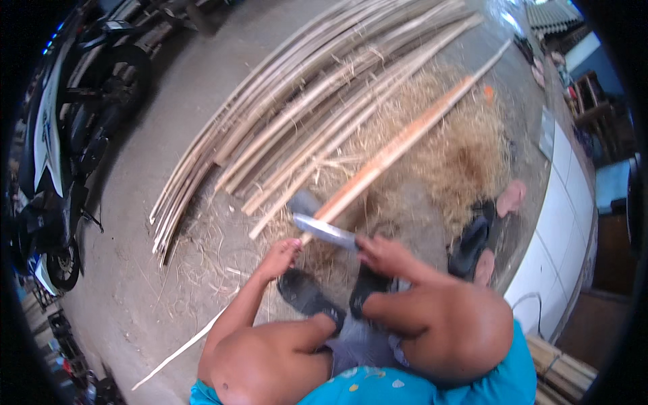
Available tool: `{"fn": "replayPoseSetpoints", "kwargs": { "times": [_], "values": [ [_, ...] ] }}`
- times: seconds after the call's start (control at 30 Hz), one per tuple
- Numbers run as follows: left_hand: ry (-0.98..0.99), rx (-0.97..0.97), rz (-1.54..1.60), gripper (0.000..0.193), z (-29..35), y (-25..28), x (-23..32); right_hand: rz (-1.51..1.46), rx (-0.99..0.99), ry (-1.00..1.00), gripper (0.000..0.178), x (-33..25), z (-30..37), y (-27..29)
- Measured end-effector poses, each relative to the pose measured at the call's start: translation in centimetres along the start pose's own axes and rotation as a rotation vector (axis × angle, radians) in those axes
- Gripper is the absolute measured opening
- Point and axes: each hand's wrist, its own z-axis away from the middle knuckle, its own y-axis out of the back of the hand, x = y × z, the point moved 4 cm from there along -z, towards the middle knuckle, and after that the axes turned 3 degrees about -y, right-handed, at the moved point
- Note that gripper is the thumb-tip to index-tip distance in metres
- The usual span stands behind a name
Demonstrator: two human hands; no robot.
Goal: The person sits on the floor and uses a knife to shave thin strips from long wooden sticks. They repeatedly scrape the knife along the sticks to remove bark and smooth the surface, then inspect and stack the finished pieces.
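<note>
In my right hand (pixel 383 256) is a knife (pixel 327 231) with a broad, shiny blade, its handle wrapped by my fingers. The blade points left and lies across the near end of a long bamboo strip (pixel 391 154). That strip has an orange-brown face and pale edges, and slants away to the far right. My left hand (pixel 282 258) is closed at the strip's near end, just below the blade; the fingertips partly hide the grip. A thin pale sliver (pixel 177 356) lies on the floor beside my left forearm.
Long bamboo strips (pixel 290 101) lie in rows ahead. Curly shavings (pixel 466 152) are heaped to their right, near loose dark footwear (pixel 469 246). A motorcycle (pixel 67 135) stands at left. White tiles (pixel 550 229) edge the right side; bundled strips (pixel 560 368) lie at lower right.
</note>
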Motion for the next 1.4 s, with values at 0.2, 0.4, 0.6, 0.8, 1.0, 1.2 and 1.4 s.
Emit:
{"fn": "replayPoseSetpoints", "kwargs": {
  "times": [0.2,0.4,0.6,0.8,1.0,1.2,1.4],
  "values": [
    [-0.036,-0.088,-0.286,0.041,1.1,2.9,-1.1,-0.242,0.242,-0.438,0.04,2.3,1.7,8.3],
    [-0.209,0.076,-0.409,0.039,3.4,4.4,-3.4,-0.138,0.364,-0.542,0.039,15.9,2.2,4.4],
    [-0.368,0.268,-0.722,0.037,3.7,2.4,0.4,-0.335,0.326,-0.393,0.041,4.2,1.7,7.0],
    [-0.299,0.126,-1.035,0.032,4.2,1.4,1.3,-0.282,0.365,-0.065,0.036,2.5,2.7,2.2],
    [-0.236,0.0,-0.618,0.043,3.6,1.8,-0.2,-0.278,0.482,-0.705,0.038,11.3,4.2,13.5],
    [-0.251,-0.035,-0.484,0.049,1.8,1.6,-1.1,-0.216,-0.111,0.105,0.04,-7.4,2.2,3.8],
    [0.082,-0.104,0.065,0.039,2.4,2.1,-3.6,-0.173,0.476,-0.559,0.043,9.5,0.0,14.0]
  ]
}}
